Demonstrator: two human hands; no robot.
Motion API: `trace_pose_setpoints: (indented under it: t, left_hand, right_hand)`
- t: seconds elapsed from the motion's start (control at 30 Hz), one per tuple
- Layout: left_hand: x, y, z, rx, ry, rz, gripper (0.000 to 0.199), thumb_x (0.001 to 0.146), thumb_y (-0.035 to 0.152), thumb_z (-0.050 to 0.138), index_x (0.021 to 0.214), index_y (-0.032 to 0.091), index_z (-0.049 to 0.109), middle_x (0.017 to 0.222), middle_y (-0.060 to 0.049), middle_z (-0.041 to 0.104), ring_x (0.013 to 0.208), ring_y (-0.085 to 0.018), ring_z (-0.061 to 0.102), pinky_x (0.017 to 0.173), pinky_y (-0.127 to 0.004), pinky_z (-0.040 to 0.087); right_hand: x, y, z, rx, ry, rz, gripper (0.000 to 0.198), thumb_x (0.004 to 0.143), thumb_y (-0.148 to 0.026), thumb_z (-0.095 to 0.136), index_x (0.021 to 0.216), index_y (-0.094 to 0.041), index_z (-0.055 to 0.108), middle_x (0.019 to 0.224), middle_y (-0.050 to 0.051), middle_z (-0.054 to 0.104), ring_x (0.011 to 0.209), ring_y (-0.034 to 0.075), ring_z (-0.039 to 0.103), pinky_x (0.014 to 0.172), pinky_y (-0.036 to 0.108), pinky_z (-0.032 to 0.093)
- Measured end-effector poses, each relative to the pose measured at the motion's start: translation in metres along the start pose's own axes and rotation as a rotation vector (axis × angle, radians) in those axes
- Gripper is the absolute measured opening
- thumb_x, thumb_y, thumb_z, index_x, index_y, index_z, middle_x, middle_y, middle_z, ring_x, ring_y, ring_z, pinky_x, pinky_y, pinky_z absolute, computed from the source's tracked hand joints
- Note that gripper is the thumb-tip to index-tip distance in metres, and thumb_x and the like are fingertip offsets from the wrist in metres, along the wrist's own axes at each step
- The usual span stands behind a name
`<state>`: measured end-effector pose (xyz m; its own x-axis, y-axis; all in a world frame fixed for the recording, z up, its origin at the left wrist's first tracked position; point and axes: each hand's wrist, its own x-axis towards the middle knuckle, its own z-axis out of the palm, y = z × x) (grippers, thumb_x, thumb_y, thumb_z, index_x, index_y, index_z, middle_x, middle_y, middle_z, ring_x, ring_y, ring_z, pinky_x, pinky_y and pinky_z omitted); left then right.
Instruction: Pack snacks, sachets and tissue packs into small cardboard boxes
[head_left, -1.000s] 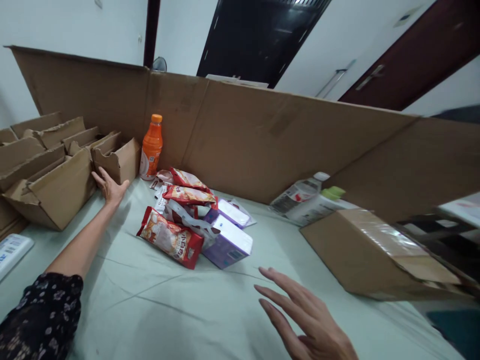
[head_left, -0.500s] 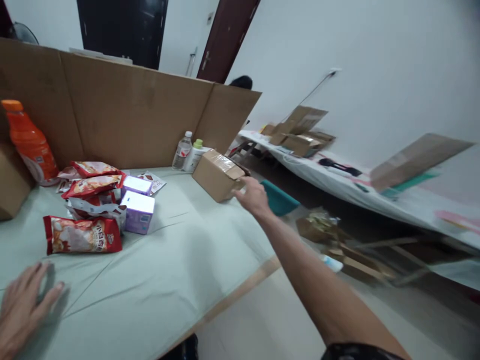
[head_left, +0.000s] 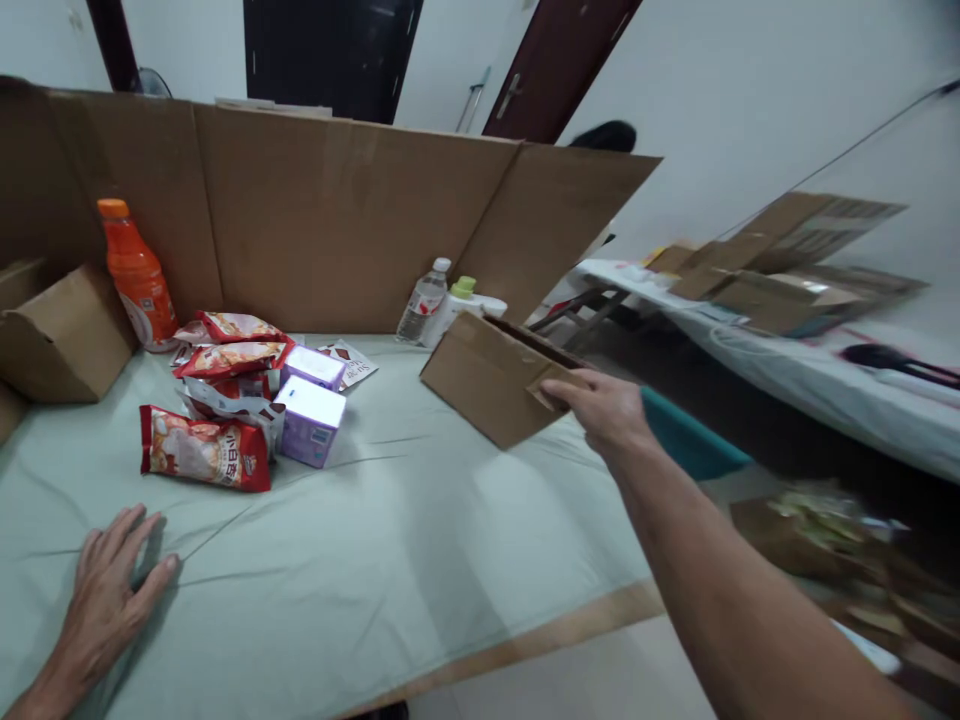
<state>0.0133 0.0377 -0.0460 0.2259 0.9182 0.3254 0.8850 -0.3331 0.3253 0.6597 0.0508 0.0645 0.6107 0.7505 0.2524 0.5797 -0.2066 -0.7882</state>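
My right hand (head_left: 604,408) grips the near right edge of a brown cardboard box (head_left: 495,385), fingers closed over its wall. The box is tilted, and its dark opening shows along the top. Just behind it stand a clear water bottle (head_left: 422,304) and a white bottle with a green cap (head_left: 463,288). My left hand (head_left: 112,575) lies spread on the pale green cloth (head_left: 315,600), holding nothing. Ahead of it is a red snack bag (head_left: 202,450), with several more bags (head_left: 232,358) behind. Two purple-and-white boxes (head_left: 311,420) sit against the bags' right side.
An orange bottle (head_left: 139,280) and an open cardboard box (head_left: 71,335) stand at the left. A tall cardboard panel (head_left: 352,225) borders the back. Beyond the table's right edge are a teal bin (head_left: 690,435) and a long side table (head_left: 757,355) with cardboard on it.
The view has swung left. My right hand has tipped the cardboard box, so its opening now shows. My left hand still rests spread on the cloth.
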Motion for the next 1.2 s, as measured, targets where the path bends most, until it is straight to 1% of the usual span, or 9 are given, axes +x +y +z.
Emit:
trace_pose_setpoints:
  t: [0.1,0.2,0.3,0.4,0.47,0.63,0.83,1.03,1.2]
  left_hand:
    - [-0.003,0.024,-0.013,-0.068,0.110,0.032,0.045,0.098,0.049,0.052,0.129,0.018,0.063,0.143,-0.021,0.060,0.132,-0.041,0.060,0.107,-0.062,0.052]
    - [-0.012,0.062,-0.036,-0.208,0.140,0.178,0.040,0.100,0.040,0.056,0.137,0.026,0.057,0.146,-0.014,0.058,0.129,-0.035,0.063,0.104,-0.054,0.057]
    - [-0.022,0.099,-0.056,-0.380,0.011,0.333,0.058,0.099,0.031,0.061,0.154,0.033,0.042,0.154,-0.011,0.052,0.137,-0.033,0.057,0.111,-0.052,0.053]
    - [-0.031,0.118,-0.064,-0.532,-0.229,0.400,0.103,0.088,0.049,0.077,0.166,0.034,0.012,0.170,-0.017,0.026,0.153,-0.044,0.036,0.117,-0.065,0.043]
    - [-0.037,0.119,-0.066,-0.644,-0.377,0.398,0.128,0.078,0.059,0.083,0.167,0.033,-0.005,0.174,-0.019,0.011,0.155,-0.049,0.027,0.118,-0.071,0.038]
    - [-0.045,0.098,-0.077,-0.737,-0.456,0.318,0.123,0.081,0.056,0.081,0.166,0.040,-0.006,0.174,-0.012,0.018,0.153,-0.046,0.033,0.123,-0.067,0.034]
    - [-0.041,0.087,-0.080,-0.814,-0.493,0.349,0.123,0.077,0.061,0.084,0.166,0.042,0.001,0.173,-0.008,0.022,0.156,-0.045,0.029,0.127,-0.065,0.025]
    - [-0.052,0.081,-0.061,-0.832,-0.466,0.271,0.137,0.074,0.056,0.088,0.167,0.032,-0.010,0.176,-0.016,0.004,0.159,-0.049,0.013,0.126,-0.068,0.019]
    - [-0.055,0.078,-0.059,-0.894,-0.476,0.269,0.135,0.071,0.056,0.088,0.167,0.033,-0.003,0.176,-0.013,0.009,0.158,-0.047,0.018,0.127,-0.064,0.022]
  right_hand:
    - [-0.077,-0.007,-0.029,0.061,0.044,0.053,0.035,0.062,-0.061,0.077,0.072,-0.028,0.072,0.075,0.010,0.075,0.069,0.029,0.064,0.063,0.043,0.051]
    - [-0.164,-0.024,-0.053,0.111,-0.073,0.036,0.037,0.065,-0.060,0.083,0.076,-0.025,0.078,0.084,0.007,0.078,0.080,0.028,0.069,0.074,0.040,0.057]
    - [-0.236,-0.058,-0.059,0.169,-0.268,-0.106,0.030,0.076,-0.055,0.082,0.075,-0.025,0.081,0.083,0.007,0.078,0.083,0.025,0.071,0.078,0.037,0.059]
    - [-0.278,-0.099,-0.046,0.248,-0.450,-0.258,0.023,0.088,-0.047,0.077,0.080,-0.026,0.083,0.081,0.008,0.077,0.083,0.024,0.072,0.074,0.034,0.061]
    - [-0.291,-0.123,-0.035,0.260,-0.584,-0.359,0.021,0.093,-0.043,0.073,0.085,-0.027,0.083,0.081,0.007,0.077,0.082,0.022,0.072,0.074,0.034,0.060]
    - [-0.288,-0.160,-0.027,0.265,-0.859,-0.527,0.033,0.106,-0.046,0.052,0.116,-0.030,0.079,0.090,0.004,0.081,0.087,0.020,0.076,0.084,0.036,0.062]
    - [-0.277,-0.192,-0.001,-0.246,-0.951,-0.754,0.044,0.099,-0.032,0.061,0.143,-0.026,0.063,0.141,0.010,0.068,0.130,0.026,0.064,0.105,0.043,0.055]
    - [-0.287,-0.206,0.055,-0.660,-1.019,-0.902,0.020,0.086,-0.005,0.059,0.088,-0.017,0.075,0.084,0.009,0.077,0.077,0.021,0.069,0.075,0.034,0.048]
    - [-0.283,-0.200,0.036,-0.183,-0.854,-0.898,0.033,0.093,-0.009,0.045,0.076,-0.021,0.070,0.071,0.002,0.072,0.066,0.016,0.064,0.069,0.032,0.046]
